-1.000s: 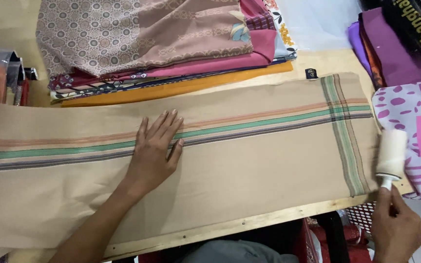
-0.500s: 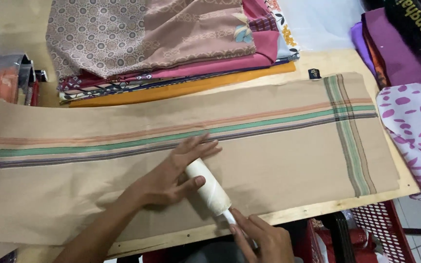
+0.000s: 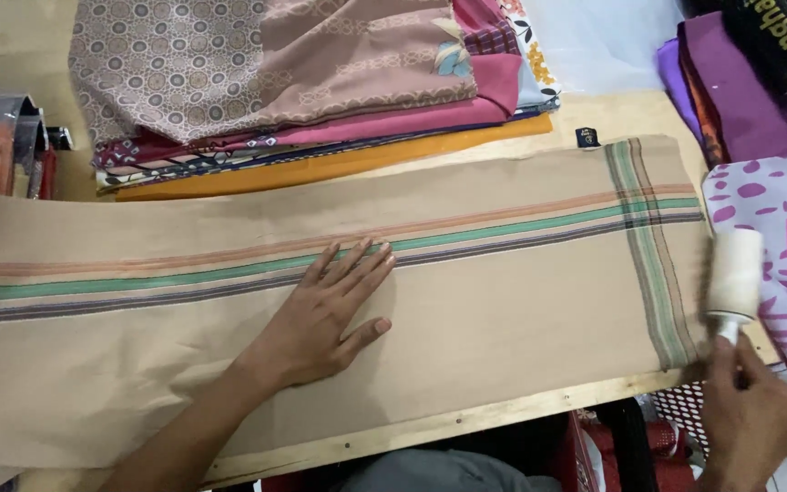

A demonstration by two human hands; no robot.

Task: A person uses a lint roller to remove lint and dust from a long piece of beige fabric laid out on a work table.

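Since half a second ago your right hand (image 3: 753,421) has swung the lint roller (image 3: 735,273) to the cloth's (image 3: 503,310) right edge, fingers closed on its handle. Keep your left hand (image 3: 325,314) flat, fingers spread, and roll in even strokes.

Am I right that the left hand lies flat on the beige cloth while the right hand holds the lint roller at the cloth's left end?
Not quite. The head view shows the right hand holding the lint roller at the right end of the beige cloth, by the crossing stripes. The left hand does lie flat on it.
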